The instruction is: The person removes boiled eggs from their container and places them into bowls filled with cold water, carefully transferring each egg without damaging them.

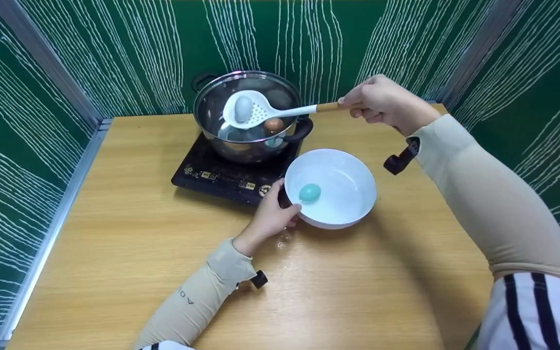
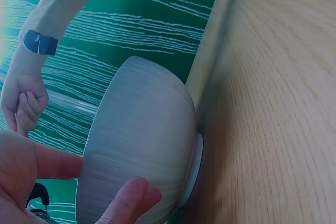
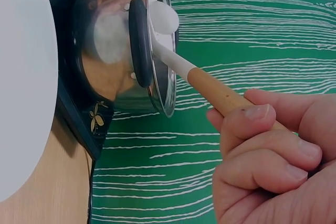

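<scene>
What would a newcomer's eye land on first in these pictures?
Probably the pale egg lying in the white slotted spoon, which the right hand holds at the mouth of the steel pot. Then the turquoise egg inside the white bowl gripped by the left hand. Behind everything, green walls carry wavy white lines.

Bowl (image 3: 25, 87) and pot (image 3: 107, 40) cut off in right wrist view, cooker labels (image 1: 207, 175) illegibly small

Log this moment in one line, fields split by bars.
Right hand: holds slotted spoon, pale egg aboard, over pot | Left hand: grips white bowl | Bowl: green egg | Pot: brown egg
</scene>
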